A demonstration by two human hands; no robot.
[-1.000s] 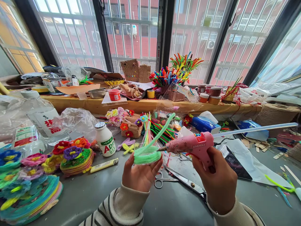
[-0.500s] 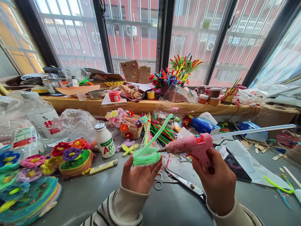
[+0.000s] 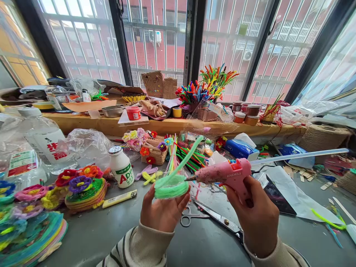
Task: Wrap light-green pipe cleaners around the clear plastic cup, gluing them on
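Observation:
Between the thumb and fingers of my left hand (image 3: pixel 164 213) is a small clear plastic cup whose side is wrapped in light green pipe cleaner (image 3: pixel 171 188). A loose end of the pipe cleaner sticks up to the right. My right hand (image 3: pixel 256 213) grips a pink hot glue gun (image 3: pixel 225 173) by its handle. Its metal nozzle points left, at or very close to the cup's right side; contact I cannot tell. A long clear glue stick (image 3: pixel 300 156) juts from the gun's rear. Small scissors (image 3: pixel 191 216) and large scissors (image 3: pixel 219 218) lie below on the table.
A white bottle (image 3: pixel 121 167) and a yellow stick (image 3: pixel 119 198) lie left of my hands. Flower-topped coiled pieces (image 3: pixel 86 194) crowd the left. Behind stand a woven basket (image 3: pixel 155 150) and a blue tissue pack (image 3: pixel 241 148). White paper (image 3: pixel 303 193) lies right.
The view has shifted slightly, so the table items sit a little further left. Both hands keep their hold, and the nozzle stays at the cup's right side.

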